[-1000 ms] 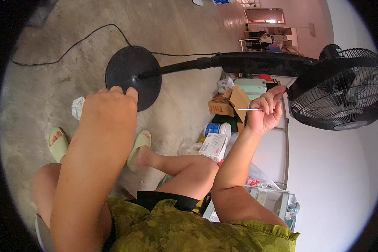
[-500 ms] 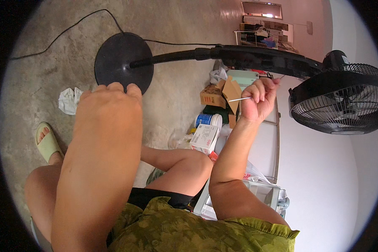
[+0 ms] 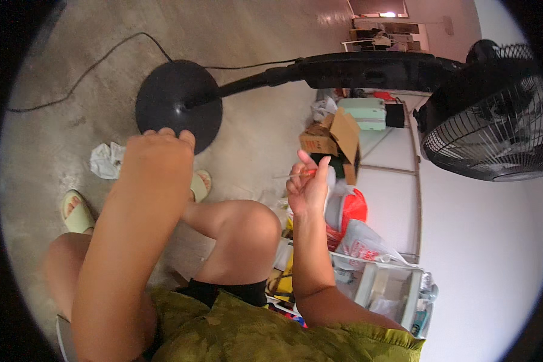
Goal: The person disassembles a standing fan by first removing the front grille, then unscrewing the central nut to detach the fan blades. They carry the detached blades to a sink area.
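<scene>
My right hand (image 3: 308,186) is raised in the middle, its fingers closed around a small screwdriver (image 3: 311,172) with a reddish handle. The thin metal shaft points left. Over the black round fan base (image 3: 174,90) reaches my left hand (image 3: 160,145), back up and fingers bent down out of sight; anything inside it is hidden. A black fan pole (image 3: 368,70) runs from that base to the caged fan head (image 3: 489,120) at the right, beyond both hands.
A crumpled white bag (image 3: 107,161) lies on the concrete floor, and a black cord (image 3: 96,66) trails left. Beyond my right hand are an open cardboard box (image 3: 338,136) and a pale green case (image 3: 362,113). A grey compartment tray (image 3: 392,289) stands by the white wall (image 3: 470,253).
My right hand has moved left and down, away from the fan pole, with the screwdriver in it. The view has shifted slightly. My left hand stays near the base.
</scene>
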`<state>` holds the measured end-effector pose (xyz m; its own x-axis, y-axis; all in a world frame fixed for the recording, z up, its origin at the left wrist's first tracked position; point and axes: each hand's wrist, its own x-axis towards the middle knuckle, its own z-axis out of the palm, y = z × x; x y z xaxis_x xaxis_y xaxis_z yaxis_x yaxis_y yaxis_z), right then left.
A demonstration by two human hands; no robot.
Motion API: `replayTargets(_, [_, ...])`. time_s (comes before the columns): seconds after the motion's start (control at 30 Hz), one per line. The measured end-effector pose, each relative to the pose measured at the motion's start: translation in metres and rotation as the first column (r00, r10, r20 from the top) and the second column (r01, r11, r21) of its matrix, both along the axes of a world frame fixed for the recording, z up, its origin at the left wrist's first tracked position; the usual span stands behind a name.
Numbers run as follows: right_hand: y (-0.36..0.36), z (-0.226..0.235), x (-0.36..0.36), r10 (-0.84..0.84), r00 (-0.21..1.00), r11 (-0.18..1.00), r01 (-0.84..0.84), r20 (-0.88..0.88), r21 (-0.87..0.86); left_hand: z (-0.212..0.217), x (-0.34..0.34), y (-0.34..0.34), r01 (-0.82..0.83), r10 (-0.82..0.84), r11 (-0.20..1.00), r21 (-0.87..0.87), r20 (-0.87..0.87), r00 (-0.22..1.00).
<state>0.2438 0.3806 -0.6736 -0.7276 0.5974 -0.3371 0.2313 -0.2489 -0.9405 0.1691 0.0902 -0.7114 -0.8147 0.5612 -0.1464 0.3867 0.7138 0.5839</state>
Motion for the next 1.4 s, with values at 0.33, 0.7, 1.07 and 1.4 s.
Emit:
replayTargets(0.33, [0.015, -0.063, 0.059, 0.053, 0.982, 0.982, -0.084, -0.179, -0.17, 0.008, 0.017, 0.044, 0.331, -0.334, 0.942, 0.044, 0.194, 0.923])
replayTargets(0.7, [0.027, -0.076, 0.038, -0.125, 0.983, 0.873, 0.173, 0.134, -0.455, 0.019, -0.022, 0.121, 0.391, -0.541, 0.697, 0.601, 0.083, 0.837])
replayTargets(1.07, [-0.01, -0.076, -0.028, -0.057, 0.989, 0.903, 0.11, 0.139, -0.415, -0.044, -0.072, 0.146, 0.016, -0.424, 0.636, 0.772, 0.332, 0.843])
replayTargets(1.4, [-0.033, -0.092, -0.049, 0.048, 0.983, 0.901, 0.033, 0.176, -0.432, -0.072, -0.088, 0.14, -0.038, -0.356, 0.651, 0.758, 0.349, 0.867])
